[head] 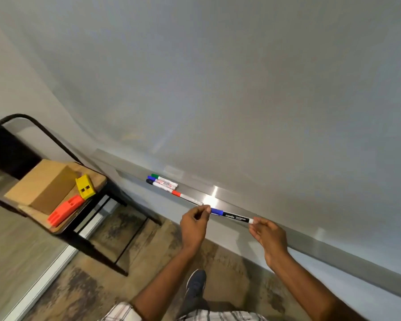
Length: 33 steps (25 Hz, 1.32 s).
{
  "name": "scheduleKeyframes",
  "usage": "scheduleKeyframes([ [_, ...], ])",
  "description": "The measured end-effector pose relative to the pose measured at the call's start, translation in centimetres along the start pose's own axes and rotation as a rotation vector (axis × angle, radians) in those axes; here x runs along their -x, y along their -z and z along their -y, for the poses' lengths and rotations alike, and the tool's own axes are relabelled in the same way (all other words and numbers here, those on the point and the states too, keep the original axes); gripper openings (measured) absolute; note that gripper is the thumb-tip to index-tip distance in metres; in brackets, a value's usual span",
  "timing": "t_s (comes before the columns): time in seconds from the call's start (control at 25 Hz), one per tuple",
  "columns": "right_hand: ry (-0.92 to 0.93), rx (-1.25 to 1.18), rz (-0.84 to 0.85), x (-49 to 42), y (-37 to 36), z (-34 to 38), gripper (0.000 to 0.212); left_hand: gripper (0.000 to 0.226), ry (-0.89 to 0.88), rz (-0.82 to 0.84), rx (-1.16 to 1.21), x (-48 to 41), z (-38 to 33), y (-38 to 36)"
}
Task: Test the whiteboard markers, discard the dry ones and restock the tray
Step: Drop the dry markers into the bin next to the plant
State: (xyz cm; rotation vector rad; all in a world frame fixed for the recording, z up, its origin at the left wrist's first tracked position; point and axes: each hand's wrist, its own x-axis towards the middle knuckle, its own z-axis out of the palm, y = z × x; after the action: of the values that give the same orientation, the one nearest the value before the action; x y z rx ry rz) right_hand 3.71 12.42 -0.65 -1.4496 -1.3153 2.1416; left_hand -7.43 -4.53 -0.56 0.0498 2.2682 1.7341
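Two hands held one marker (234,216) by its ends, just on the near side of the tray (310,237). Long axis ran left-right, roughly parallel to the tray edge. Left hand (195,224) grip: fingertips pinched round the blue cap (217,211). Right hand (267,237) grip: fingertips pinched on the white tail end, other fingers loose. Cap on (so untested, by my read). Uncapping likely meant pulling straight along that axis, cap going left, barrel braced on the right. Three markers (163,181) lay in the tray further left, and a red marker (186,197) lay between them and the left hand.
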Motion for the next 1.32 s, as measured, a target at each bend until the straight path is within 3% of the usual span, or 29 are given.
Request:
scheduleKeyframes([
  [0.24, 0.131, 0.329, 0.020, -3.0, -9.5, -1.2, 0.006, 0.024, -0.083, 0.051, -0.223, -9.0, 1.4, 5.7],
  [0.4, 0.213, 0.604, 0.024, -4.1, -14.9, -2.2, 0.026, 0.029, -0.180, 0.145, -0.456, -14.0, 2.6, 9.3],
  [0.56, 0.191, 0.638, 0.013, -4.4, -17.6, -2.9, 0.038, 0.034, -0.334, 0.232, -0.726, -16.7, 2.7, 11.2],
  [0.76, 0.171, 0.678, -0.014, -5.0, -18.4, -4.0, 0.046, 0.035, -0.476, 0.377, -0.899, -18.5, 2.8, 11.7],
  [0.96, 0.247, 0.776, -0.036, -5.1, -18.4, -5.4, 0.043, 0.029, -0.636, 0.376, -1.162, -18.9, 3.6, 12.1],
  [1.12, 0.351, 0.843, -0.039, -4.7, -18.1, -6.0, 0.042, 0.032, -0.746, 0.440, -1.110, -19.0, 4.4, 11.6],
  [1.32, 0.429, 0.893, -0.061, -4.8, -17.8, -6.5, 0.042, 0.057, -0.748, 0.647, -1.060, -17.8, 4.6, 10.4],
])
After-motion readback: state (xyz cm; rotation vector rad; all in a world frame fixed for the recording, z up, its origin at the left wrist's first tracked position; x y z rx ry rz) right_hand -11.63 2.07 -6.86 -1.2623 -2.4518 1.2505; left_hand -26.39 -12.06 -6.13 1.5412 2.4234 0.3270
